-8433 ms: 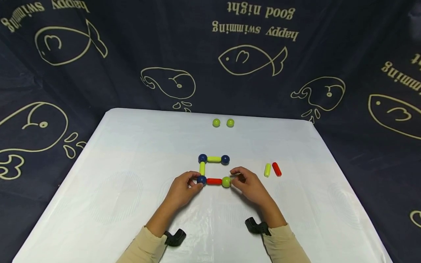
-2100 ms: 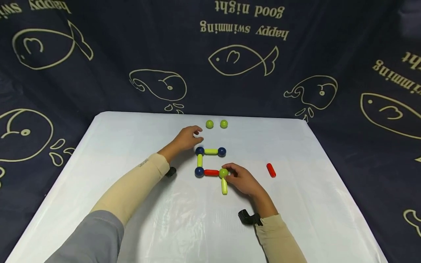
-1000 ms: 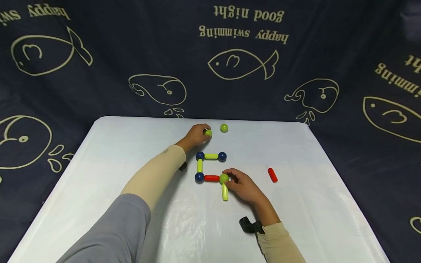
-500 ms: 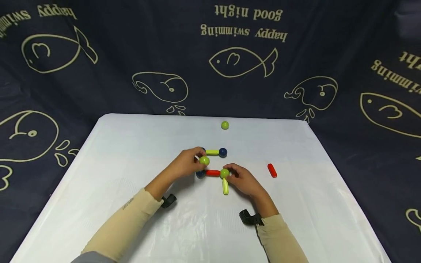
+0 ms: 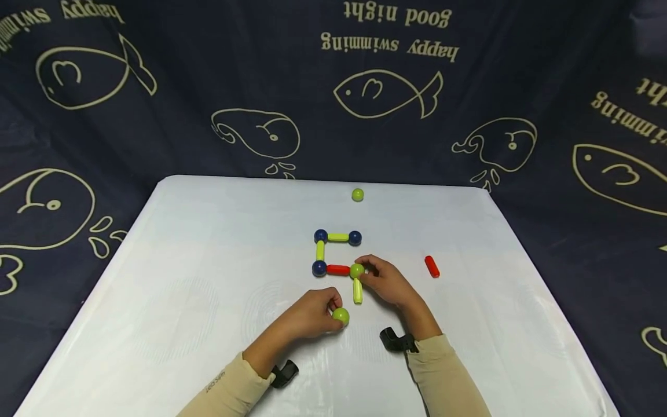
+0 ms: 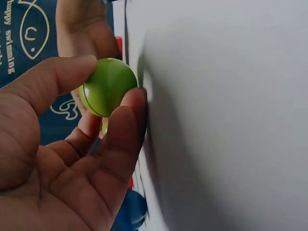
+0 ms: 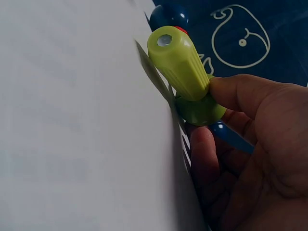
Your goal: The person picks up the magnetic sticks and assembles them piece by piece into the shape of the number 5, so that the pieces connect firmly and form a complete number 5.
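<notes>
My left hand (image 5: 311, 315) pinches a loose green ball (image 5: 341, 316) between thumb and fingers, close over the table just below the joined pieces. In the left wrist view that green ball (image 6: 109, 86) fills the grip. With thumb and fingertips my right hand (image 5: 388, 281) holds another green ball (image 5: 356, 270), the corner of the joined shape. A yellow-green rod (image 5: 357, 291) extends from this ball toward the person; its silvery end faces the right wrist camera. A red rod (image 5: 338, 270) links the held ball to a dark blue ball (image 5: 319, 268).
From that blue ball a yellow-green rod (image 5: 320, 251) runs up to a blue ball (image 5: 321, 236), then another rod (image 5: 338, 237) leads to a blue ball (image 5: 355, 238). A green ball (image 5: 357, 194) lies near the far edge, a red rod (image 5: 432, 266) at right.
A yellow-green rod has joined the right-hand green ball. My left hand has taken a green ball from the far edge and brought it down past the shape to near the rod's free end.
</notes>
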`<control>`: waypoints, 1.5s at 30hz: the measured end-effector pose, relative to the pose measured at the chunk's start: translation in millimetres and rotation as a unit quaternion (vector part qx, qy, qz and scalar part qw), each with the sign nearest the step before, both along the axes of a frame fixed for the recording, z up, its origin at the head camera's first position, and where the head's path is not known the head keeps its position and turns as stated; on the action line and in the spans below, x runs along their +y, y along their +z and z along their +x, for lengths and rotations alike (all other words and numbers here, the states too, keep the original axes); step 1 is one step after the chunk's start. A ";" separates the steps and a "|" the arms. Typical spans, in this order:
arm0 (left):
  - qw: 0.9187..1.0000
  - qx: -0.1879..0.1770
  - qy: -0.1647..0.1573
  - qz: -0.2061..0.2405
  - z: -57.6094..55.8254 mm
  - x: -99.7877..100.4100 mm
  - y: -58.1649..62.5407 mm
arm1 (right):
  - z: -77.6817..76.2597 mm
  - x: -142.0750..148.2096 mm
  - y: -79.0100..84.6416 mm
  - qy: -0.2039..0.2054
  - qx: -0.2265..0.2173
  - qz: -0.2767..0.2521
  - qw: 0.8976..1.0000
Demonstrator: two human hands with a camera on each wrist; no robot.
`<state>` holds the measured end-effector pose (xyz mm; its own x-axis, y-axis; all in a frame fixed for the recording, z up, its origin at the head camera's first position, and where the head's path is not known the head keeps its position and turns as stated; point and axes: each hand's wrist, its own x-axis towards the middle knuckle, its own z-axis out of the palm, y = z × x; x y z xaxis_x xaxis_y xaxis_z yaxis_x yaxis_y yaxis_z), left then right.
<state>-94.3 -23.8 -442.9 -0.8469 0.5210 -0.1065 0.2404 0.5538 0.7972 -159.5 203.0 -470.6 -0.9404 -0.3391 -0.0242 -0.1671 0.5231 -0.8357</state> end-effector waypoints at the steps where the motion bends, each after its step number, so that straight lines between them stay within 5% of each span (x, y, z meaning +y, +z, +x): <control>1: 1.000 0.003 0.002 0.001 0.7 2.1 -1.0 | 0.1 0.0 -0.4 0.000 0.000 -0.003 1.000; 17: 0.998 0.016 0.059 0.025 0.0 20.9 -6.5 | -0.6 -0.6 -2.6 -0.011 0.002 -0.017 1.000; 27: 0.997 0.018 0.078 0.015 -5.8 13.5 -11.3 | -1.5 -0.9 -2.0 -0.017 -0.001 0.002 1.000; 31: 0.989 0.027 0.136 0.050 -14.9 -1.7 -11.7 | -1.8 -0.9 -2.1 -0.018 -0.001 0.004 1.000; 37: 0.962 0.055 0.245 0.104 -31.5 -24.1 -20.8 | -1.4 -1.9 -1.2 -0.023 -0.008 0.007 1.000; 40: 0.960 0.061 0.255 0.102 -35.9 -28.2 -28.3 | -1.5 -1.9 -1.8 -0.027 -0.013 0.009 1.000; 45: 0.967 0.059 0.233 0.088 -38.3 -31.4 -34.6 | -0.6 -1.5 -0.8 -0.027 -0.011 0.010 1.000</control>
<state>-132.6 -55.3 -477.5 -0.9949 0.0810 0.0602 0.0919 0.4815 0.8716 -160.0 201.5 -471.4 -0.9566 -0.2869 -0.0515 -0.1197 0.5479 -0.8279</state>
